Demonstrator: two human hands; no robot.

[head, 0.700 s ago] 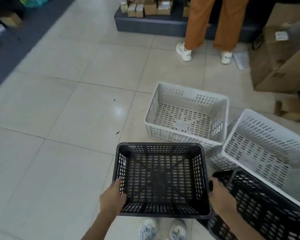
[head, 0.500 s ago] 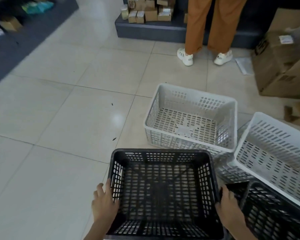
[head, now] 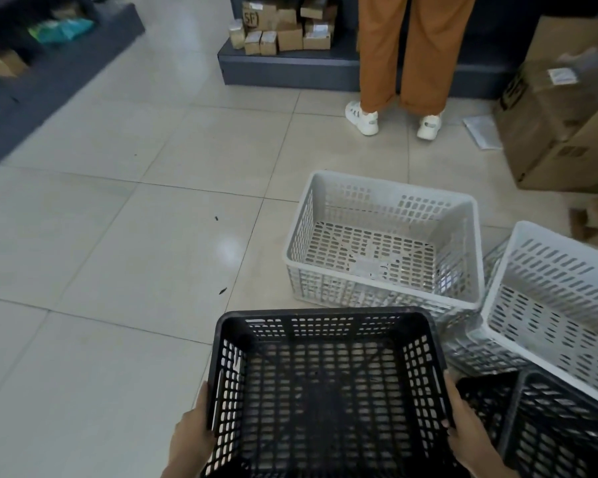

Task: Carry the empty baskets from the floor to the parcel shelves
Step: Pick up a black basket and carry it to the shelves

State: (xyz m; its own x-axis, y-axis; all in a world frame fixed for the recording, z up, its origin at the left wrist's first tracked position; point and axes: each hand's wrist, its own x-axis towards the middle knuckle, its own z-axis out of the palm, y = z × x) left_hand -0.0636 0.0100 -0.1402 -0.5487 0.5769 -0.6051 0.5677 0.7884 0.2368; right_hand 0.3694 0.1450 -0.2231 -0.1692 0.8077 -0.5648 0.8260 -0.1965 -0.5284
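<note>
I hold an empty black slotted basket (head: 325,384) above the floor, close to my body. My left hand (head: 190,439) grips its left wall and my right hand (head: 466,432) grips its right wall. An empty white basket (head: 384,243) stands on the tiles just ahead. A second white basket (head: 560,305) lies tilted at the right, resting on another black basket (head: 546,429) at the bottom right. A low dark parcel shelf (head: 290,69) with several small cardboard boxes runs along the far side.
A person in orange trousers and white shoes (head: 401,63) stands before the far shelf. Large cardboard boxes (head: 563,125) crowd the right. Another dark shelf (head: 42,70) with parcels lines the left. Open tiled floor (head: 118,253) stretches to the left and ahead.
The black basket has risen toward me and fills more of the view. My view has tipped up, showing more of the far shelf and the person's legs.
</note>
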